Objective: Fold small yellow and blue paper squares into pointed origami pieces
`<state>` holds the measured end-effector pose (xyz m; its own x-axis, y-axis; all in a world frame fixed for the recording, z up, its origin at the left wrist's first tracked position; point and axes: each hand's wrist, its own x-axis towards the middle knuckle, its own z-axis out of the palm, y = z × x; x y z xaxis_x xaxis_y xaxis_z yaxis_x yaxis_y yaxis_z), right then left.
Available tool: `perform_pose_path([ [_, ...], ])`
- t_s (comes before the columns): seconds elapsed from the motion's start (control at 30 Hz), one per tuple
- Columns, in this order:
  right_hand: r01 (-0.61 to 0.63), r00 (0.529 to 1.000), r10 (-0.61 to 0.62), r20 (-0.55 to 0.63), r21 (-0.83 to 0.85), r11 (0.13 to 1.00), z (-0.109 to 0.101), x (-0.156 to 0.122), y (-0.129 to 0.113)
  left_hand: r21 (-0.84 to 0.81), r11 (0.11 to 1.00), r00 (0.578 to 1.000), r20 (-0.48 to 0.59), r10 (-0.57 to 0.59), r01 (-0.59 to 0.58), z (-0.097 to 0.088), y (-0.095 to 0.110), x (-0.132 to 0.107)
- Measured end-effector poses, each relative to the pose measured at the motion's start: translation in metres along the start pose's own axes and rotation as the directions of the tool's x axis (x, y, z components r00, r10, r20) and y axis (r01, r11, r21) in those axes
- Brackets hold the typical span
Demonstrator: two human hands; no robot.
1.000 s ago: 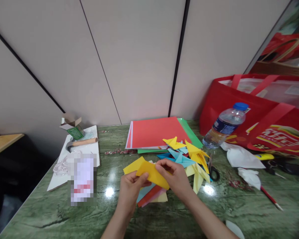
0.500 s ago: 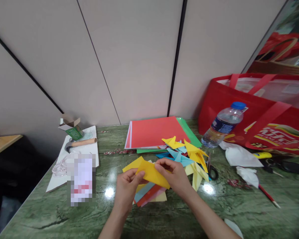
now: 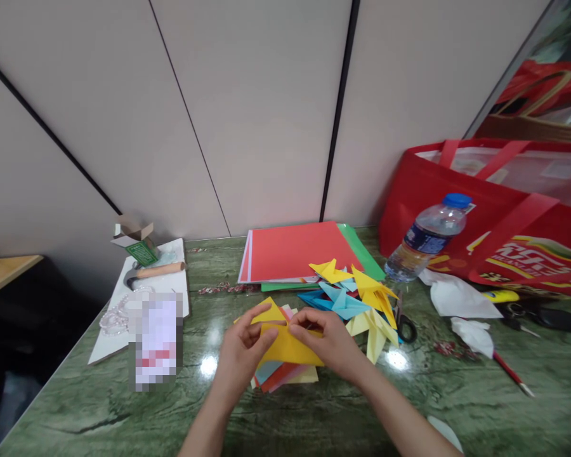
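Note:
A folded piece of yellow paper (image 3: 290, 348) is held up over a fanned pile of coloured paper sheets (image 3: 285, 376). My left hand (image 3: 242, 346) has its thumb against the left end of the folded paper, its index finger reaching out behind. At the top edge, my right hand (image 3: 327, 339) pinches the same paper between thumb and fingers. Beyond the hands, another yellow sheet (image 3: 272, 309) shows on the pile. Several folded paper shapes in yellow (image 3: 374, 293), blue (image 3: 345, 300) and cream (image 3: 375, 331) lie just right of my right hand.
Behind lies a stack of large card sheets (image 3: 299, 254), red on top. Scissors (image 3: 406, 327), a water bottle (image 3: 426, 238), crumpled tissues (image 3: 464, 298) and a red bag (image 3: 423, 184) are rightward. A white board (image 3: 117, 346) at left bears a sickle (image 3: 159, 271) and green box (image 3: 143, 251).
The yellow paper has tipped lower, its upper edge now folded toward me. My left index finger has lifted and stretched out; my right hand has moved slightly left and down.

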<state>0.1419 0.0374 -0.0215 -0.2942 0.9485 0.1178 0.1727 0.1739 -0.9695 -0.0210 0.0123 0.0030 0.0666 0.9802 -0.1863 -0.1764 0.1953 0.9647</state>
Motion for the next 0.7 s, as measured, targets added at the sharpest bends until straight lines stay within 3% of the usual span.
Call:
perform_pose_path([
  [0.27, -0.006, 1.0, 0.007, 0.025, -0.036, 0.999, 0.0031, -0.0006, -0.0008, 0.23, 0.972, 0.997, -0.054, 0.059, -0.045, -0.0003, -0.0038, 0.0016],
  [0.7, -0.095, 0.993, 0.107, -0.053, 0.183, 0.979, 0.0019, -0.0011, 0.0053, 0.282, 0.949, 0.955, -0.216, 0.204, -0.139, -0.0066, -0.003, 0.0013],
])
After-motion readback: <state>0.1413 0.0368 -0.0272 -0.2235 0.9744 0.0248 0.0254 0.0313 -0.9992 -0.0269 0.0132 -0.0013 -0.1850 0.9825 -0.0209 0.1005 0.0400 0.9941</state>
